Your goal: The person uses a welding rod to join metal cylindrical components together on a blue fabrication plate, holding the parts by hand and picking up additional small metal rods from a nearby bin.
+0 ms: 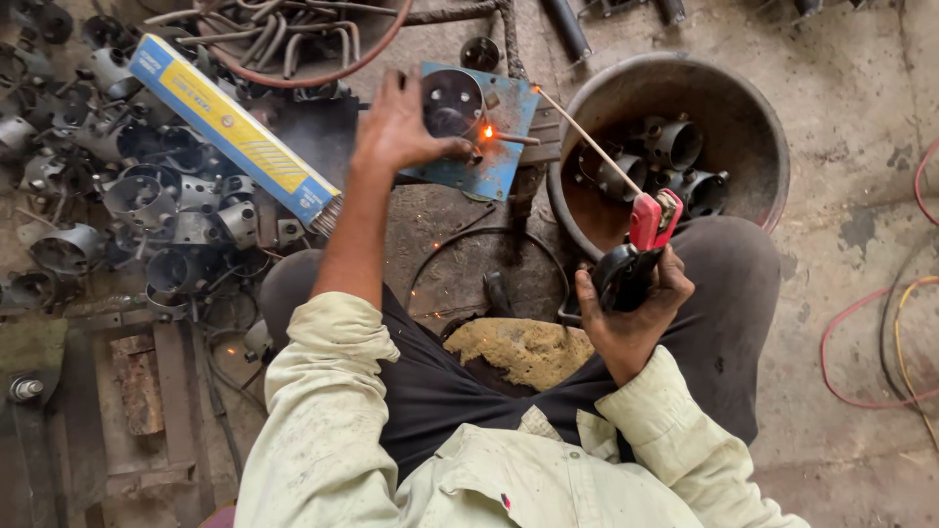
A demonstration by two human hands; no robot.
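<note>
Big round grey metal tub (753, 108) holding short metal pipe rings (675, 147). Left hand (396, 122) pressing flat blue metal plate (499, 147) on floor, fingertips hidden. Right hand (636, 313) gripping red-black rod holder (641, 244) tight, thin rod tip sparking on plate.

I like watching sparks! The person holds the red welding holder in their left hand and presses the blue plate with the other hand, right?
Not quite. The head view shows the red welding holder in the right hand. The left hand presses the blue plate, where the rod's tip glows.
</note>
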